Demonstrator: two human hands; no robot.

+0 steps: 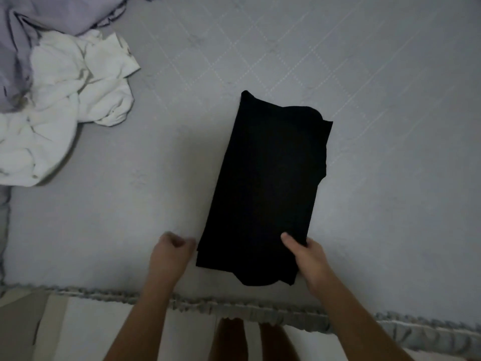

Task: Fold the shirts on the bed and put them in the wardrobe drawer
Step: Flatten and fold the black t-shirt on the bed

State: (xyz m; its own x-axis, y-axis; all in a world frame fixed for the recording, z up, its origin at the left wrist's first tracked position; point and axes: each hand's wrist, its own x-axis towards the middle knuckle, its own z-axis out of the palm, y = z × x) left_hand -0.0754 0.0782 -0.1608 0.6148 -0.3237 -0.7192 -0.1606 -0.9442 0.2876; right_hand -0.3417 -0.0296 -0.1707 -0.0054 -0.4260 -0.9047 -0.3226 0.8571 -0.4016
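A black shirt [265,188] lies on the grey bed [390,126], folded into a long narrow strip that runs away from me. My right hand [305,256] pinches its near right corner, thumb on top of the cloth. My left hand [170,252] hovers just left of the strip's near left corner, fingers curled, blurred, holding nothing that I can make out. A crumpled white shirt [65,113] lies in a heap at the left of the bed.
A lilac-grey blanket [39,22] is bunched at the far left corner, partly under the white shirt. The bed's frilled edge [234,306] runs across just in front of me, with my legs and pale floor below it.
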